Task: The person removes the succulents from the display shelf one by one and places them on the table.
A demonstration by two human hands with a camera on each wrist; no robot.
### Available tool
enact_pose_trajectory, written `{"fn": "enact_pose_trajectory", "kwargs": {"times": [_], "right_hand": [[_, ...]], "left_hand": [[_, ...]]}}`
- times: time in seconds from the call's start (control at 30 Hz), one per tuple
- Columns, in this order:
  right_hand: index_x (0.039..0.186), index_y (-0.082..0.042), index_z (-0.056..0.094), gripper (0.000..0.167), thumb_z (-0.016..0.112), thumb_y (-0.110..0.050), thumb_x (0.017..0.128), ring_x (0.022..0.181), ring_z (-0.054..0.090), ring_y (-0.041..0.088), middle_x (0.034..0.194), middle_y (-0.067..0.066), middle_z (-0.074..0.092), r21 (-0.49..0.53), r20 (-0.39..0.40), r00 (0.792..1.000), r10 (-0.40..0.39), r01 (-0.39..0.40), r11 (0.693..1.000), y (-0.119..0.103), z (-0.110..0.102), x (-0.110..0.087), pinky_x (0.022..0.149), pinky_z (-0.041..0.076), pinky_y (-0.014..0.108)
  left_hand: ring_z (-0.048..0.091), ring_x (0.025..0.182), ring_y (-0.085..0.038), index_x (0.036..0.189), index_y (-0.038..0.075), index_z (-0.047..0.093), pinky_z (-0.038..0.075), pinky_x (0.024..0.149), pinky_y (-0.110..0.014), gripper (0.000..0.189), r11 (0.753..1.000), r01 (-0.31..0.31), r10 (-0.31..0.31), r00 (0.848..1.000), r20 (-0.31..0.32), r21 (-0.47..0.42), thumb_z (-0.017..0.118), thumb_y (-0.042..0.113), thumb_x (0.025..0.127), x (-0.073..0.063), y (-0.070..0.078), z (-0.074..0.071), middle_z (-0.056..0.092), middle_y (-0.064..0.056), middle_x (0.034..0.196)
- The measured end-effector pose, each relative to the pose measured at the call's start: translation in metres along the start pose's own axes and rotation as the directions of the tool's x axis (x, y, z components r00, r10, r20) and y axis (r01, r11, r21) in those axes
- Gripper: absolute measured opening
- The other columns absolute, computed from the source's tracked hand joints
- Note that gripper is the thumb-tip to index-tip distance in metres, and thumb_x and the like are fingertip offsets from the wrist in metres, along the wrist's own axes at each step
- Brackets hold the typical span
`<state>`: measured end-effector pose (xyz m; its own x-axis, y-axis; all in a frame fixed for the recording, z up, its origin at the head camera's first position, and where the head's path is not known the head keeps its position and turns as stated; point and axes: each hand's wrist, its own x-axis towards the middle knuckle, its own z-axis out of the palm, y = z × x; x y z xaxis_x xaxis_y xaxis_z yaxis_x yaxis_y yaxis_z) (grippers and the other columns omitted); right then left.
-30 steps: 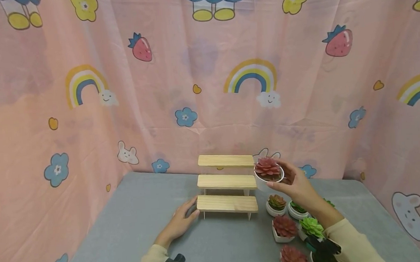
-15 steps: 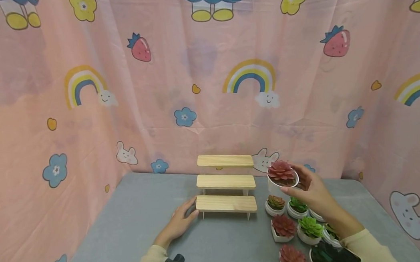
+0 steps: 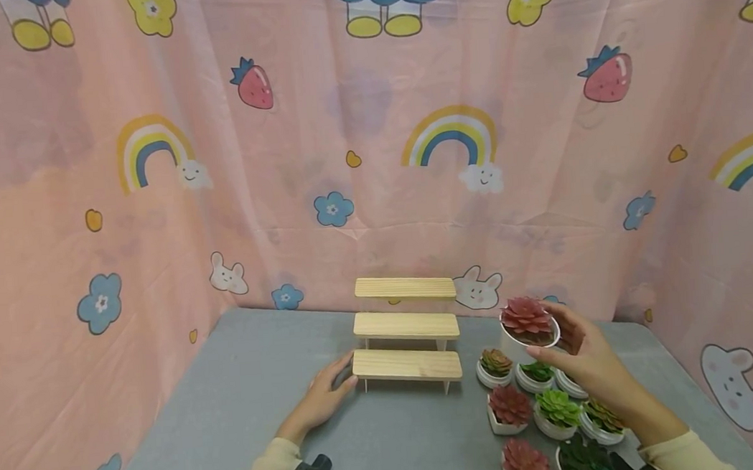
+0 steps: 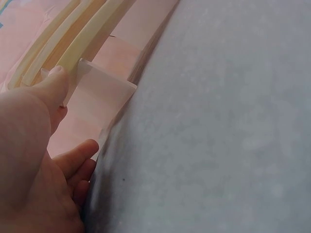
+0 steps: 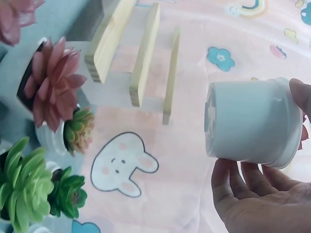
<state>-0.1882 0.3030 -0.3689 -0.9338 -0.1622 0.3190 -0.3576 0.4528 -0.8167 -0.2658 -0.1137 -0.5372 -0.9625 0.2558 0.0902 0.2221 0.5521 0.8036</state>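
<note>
My right hand [image 3: 584, 344] holds a white round pot with an artificial red succulent [image 3: 527, 319] above the other pots. In the right wrist view the pot [image 5: 252, 121] is on its side in the picture, thumb at the rim and fingers along the opposite wall. A three-step wooden display stand [image 3: 407, 364] with pale boards and clear supports is on the table. At the left end of its lowest board rests my left hand [image 3: 322, 396]. The left wrist view shows that thumb touching the board end [image 4: 73, 53], with the other fingers relaxed below.
Several potted succulents stand in rows at the right of the grey table [image 3: 230, 388], among them a brown-tipped one [image 3: 496, 366], a red one [image 3: 510, 405] and a bright green one [image 3: 558, 405]. A pink patterned curtain [image 3: 377, 242] hangs behind the table.
My right hand has carried the potted red succulent rightward and slightly lower, from beside the stand's right end to over the back row of pots. The left hand stays at the stand.
</note>
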Motion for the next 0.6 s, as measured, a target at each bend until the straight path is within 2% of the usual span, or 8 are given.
{"fn": "enact_pose_trajectory", "kwargs": {"times": [0.17,0.23,0.27,0.33,0.5,0.6], "right_hand": [[0.155,0.003,0.031,0.07,0.067,-0.006,0.096,0.116,0.043,-0.024,0.149,0.017,0.044,-0.056,-0.003,1.0,0.01,-0.011,0.998,0.005,-0.008,-0.006,0.087,0.043,0.001],[0.155,0.003,0.03,0.07,0.067,-0.007,0.097,0.115,0.043,-0.025,0.15,0.026,0.042,-0.072,-0.004,1.0,0.022,-0.022,0.997,0.006,-0.011,-0.009,0.086,0.044,0.001],[0.155,0.003,0.03,0.07,0.067,-0.008,0.097,0.115,0.043,-0.025,0.15,0.026,0.042,-0.081,-0.006,1.0,0.029,-0.03,0.996,0.007,-0.013,-0.011,0.086,0.044,0.001],[0.155,0.004,0.03,0.07,0.067,-0.009,0.097,0.114,0.043,-0.025,0.149,0.02,0.045,-0.091,-0.012,0.999,0.037,-0.038,0.995,0.008,-0.015,-0.014,0.086,0.045,0.002],[0.154,0.004,0.032,0.071,0.069,-0.008,0.095,0.116,0.043,-0.025,0.141,-0.017,0.045,-0.115,-0.036,0.999,0.015,-0.019,0.993,0.012,-0.02,-0.02,0.087,0.043,0.0],[0.153,0.004,0.033,0.068,0.069,-0.005,0.095,0.116,0.044,-0.024,0.134,-0.031,0.043,-0.118,-0.043,0.999,-0.013,0.008,0.993,0.015,-0.024,-0.024,0.087,0.043,0.0]], "left_hand": [[0.034,0.15,-0.044,0.156,0.021,0.042,0.014,0.116,-0.077,0.061,1.0,0.004,-0.004,1.0,0.0,0.006,0.054,0.047,0.102,0.0,0.0,0.0,0.044,-0.011,0.16],[0.034,0.149,-0.044,0.156,0.022,0.042,0.015,0.116,-0.077,0.061,1.0,0.003,-0.003,1.0,-0.001,0.005,0.054,0.047,0.102,0.0,0.0,0.0,0.044,-0.011,0.159],[0.034,0.149,-0.044,0.156,0.021,0.042,0.014,0.116,-0.077,0.061,1.0,0.002,-0.002,1.0,-0.002,0.003,0.054,0.047,0.102,0.0,0.001,0.0,0.044,-0.011,0.159],[0.034,0.149,-0.044,0.156,0.022,0.041,0.014,0.116,-0.077,0.061,1.0,0.001,-0.001,1.0,-0.002,0.001,0.054,0.046,0.102,-0.001,0.002,0.0,0.044,-0.011,0.159],[0.034,0.149,-0.044,0.156,0.022,0.042,0.015,0.116,-0.077,0.06,1.0,0.001,-0.001,1.0,-0.001,0.0,0.054,0.046,0.102,-0.001,0.002,-0.001,0.044,-0.011,0.16],[0.034,0.149,-0.044,0.156,0.022,0.042,0.015,0.116,-0.076,0.06,1.0,0.0,0.0,1.0,0.001,-0.001,0.054,0.047,0.102,-0.001,0.002,-0.001,0.044,-0.011,0.159]]}}
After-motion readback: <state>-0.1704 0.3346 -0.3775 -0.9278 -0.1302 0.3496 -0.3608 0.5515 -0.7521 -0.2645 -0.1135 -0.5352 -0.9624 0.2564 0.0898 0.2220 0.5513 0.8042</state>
